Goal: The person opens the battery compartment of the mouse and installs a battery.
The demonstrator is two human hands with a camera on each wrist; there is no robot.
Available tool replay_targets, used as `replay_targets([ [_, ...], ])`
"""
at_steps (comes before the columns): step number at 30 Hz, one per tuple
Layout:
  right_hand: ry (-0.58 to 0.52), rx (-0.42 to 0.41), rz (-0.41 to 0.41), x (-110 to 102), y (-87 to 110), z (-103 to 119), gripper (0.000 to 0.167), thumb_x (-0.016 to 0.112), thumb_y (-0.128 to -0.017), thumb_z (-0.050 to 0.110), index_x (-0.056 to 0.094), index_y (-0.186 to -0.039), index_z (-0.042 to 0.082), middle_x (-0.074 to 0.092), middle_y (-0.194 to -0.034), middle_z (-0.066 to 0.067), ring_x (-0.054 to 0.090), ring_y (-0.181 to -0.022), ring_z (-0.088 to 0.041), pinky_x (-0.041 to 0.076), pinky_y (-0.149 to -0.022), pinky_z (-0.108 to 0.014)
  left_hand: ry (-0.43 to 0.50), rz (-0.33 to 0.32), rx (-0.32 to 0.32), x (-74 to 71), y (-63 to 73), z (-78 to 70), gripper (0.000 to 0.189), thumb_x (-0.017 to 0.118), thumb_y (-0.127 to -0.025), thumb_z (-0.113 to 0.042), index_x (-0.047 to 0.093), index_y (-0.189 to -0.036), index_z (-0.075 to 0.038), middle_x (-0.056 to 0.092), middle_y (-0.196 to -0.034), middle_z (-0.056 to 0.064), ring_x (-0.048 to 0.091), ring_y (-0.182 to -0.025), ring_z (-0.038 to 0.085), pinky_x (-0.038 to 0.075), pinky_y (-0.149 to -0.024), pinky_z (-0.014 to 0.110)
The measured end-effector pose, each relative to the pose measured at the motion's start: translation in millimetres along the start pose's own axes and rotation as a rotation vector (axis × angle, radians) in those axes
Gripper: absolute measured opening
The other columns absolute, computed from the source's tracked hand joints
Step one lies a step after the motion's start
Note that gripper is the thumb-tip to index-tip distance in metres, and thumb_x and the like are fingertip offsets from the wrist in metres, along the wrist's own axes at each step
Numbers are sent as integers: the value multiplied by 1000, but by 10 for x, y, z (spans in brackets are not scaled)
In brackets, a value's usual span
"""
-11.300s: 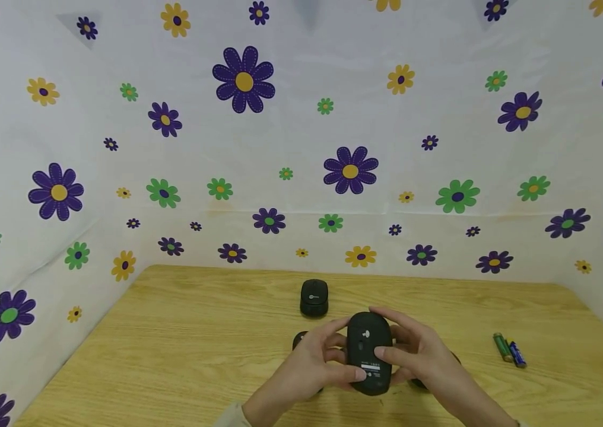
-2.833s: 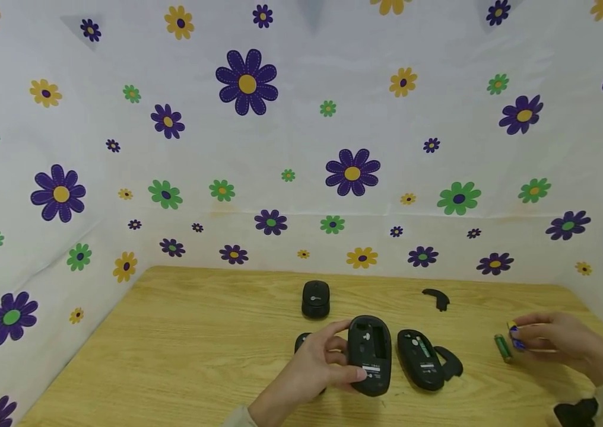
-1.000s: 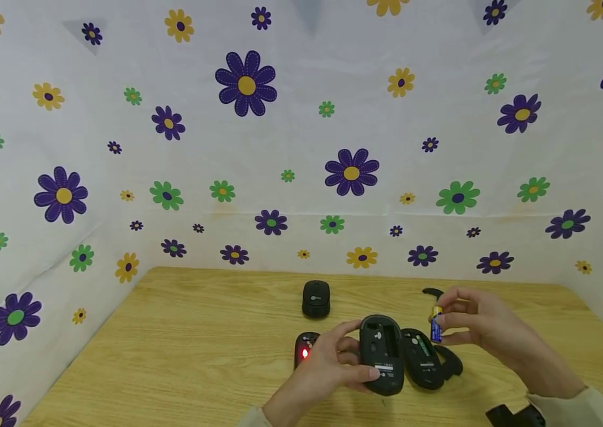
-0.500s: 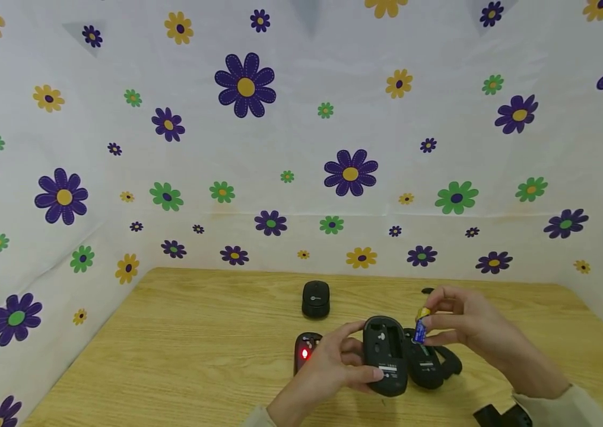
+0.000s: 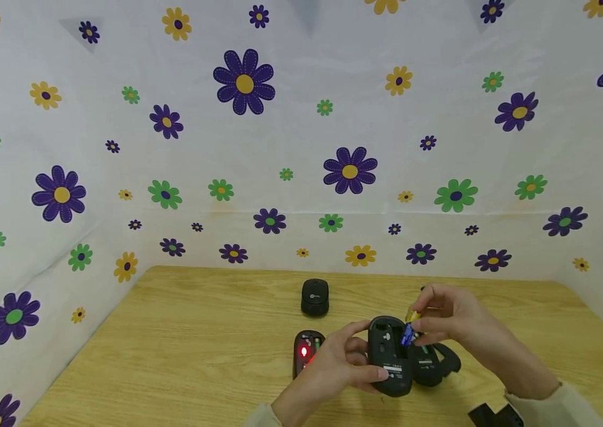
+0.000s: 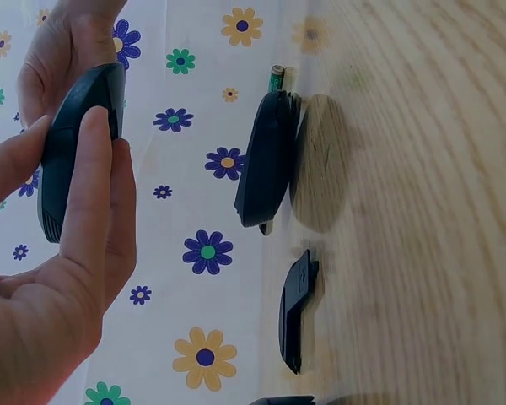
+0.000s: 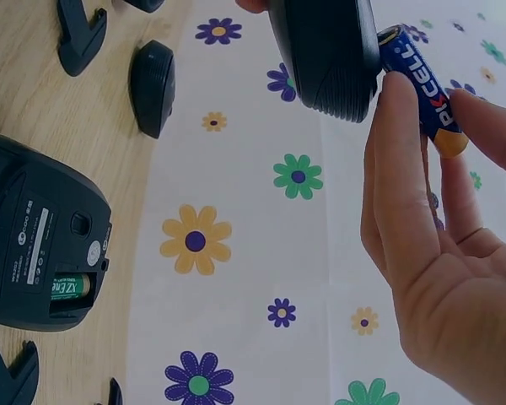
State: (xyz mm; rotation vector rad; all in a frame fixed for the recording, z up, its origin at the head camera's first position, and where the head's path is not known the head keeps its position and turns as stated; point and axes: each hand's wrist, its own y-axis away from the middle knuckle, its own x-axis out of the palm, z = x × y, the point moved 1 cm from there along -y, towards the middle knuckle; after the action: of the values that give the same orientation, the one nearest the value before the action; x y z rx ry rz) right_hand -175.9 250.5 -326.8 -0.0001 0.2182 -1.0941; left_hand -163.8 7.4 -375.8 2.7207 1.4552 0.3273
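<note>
In the head view my left hand (image 5: 328,370) grips a black computer mouse (image 5: 391,365), its underside and uncovered battery slot facing me. My right hand (image 5: 462,323) pinches a blue-and-yellow battery (image 5: 407,335) right at the slot's edge. From the right wrist, the battery (image 7: 417,80) appears tilted between thumb and fingers, one end against or very near the mouse (image 7: 329,59). The slot's inside is hidden there. In the left wrist view, thumb and fingers clasp the mouse (image 6: 63,160) from both sides.
Behind the held mouse, an upturned mouse (image 5: 427,366) with a green battery (image 7: 69,287) lies beside a loose cover (image 5: 450,359). A mouse with a red light (image 5: 300,356) is partly behind my left hand. Another mouse (image 5: 314,298) stands farther back on the wooden table (image 5: 200,332).
The mouse's battery slot was uncovered between the first two frames. My right hand has since carried the blue battery leftward to the slot. My left hand shifted slightly right with the mouse.
</note>
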Motion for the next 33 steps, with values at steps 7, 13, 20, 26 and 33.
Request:
replay_targets([
  [7,93,-18,9,57,-14,34,17,65,-93,-5,55,-106,-10,64,-97,-10,66,-82,-20,63,-74,-36,-3,-6,7,7,-12,3,76,72,-84,12,44,-152,-7,69,-103,9,71,-93,22,63,-74,39],
  [13,136,2,-5,99,-15,44,18,68,-90,-4,58,-105,-9,61,-101,-13,64,-82,-20,62,-71,-34,6,-7,-3,14,-4,15,76,72,-84,12,43,-152,-7,69,-103,8,71,-94,21,63,-75,39],
  [20,176,-37,-5,130,-11,36,17,70,-89,-5,60,-103,-8,62,-99,-18,63,-77,-20,60,-65,-33,-2,-2,-6,10,5,-2,75,72,-85,10,43,-152,-7,69,-105,8,71,-95,21,63,-76,39],
  [26,197,-36,-25,133,-12,35,11,67,-93,-3,62,-102,-6,63,-101,-13,61,-78,-20,59,-61,-33,4,-6,-4,5,13,-9,76,72,-85,11,42,-153,-8,69,-105,8,70,-96,21,63,-76,39],
  [33,167,45,-135,122,22,-7,14,62,-99,3,59,-106,-8,62,-96,-10,61,-80,-21,61,-65,-35,-1,-15,0,-8,20,-18,76,72,-85,11,42,-153,-7,68,-105,9,70,-96,21,63,-76,39],
])
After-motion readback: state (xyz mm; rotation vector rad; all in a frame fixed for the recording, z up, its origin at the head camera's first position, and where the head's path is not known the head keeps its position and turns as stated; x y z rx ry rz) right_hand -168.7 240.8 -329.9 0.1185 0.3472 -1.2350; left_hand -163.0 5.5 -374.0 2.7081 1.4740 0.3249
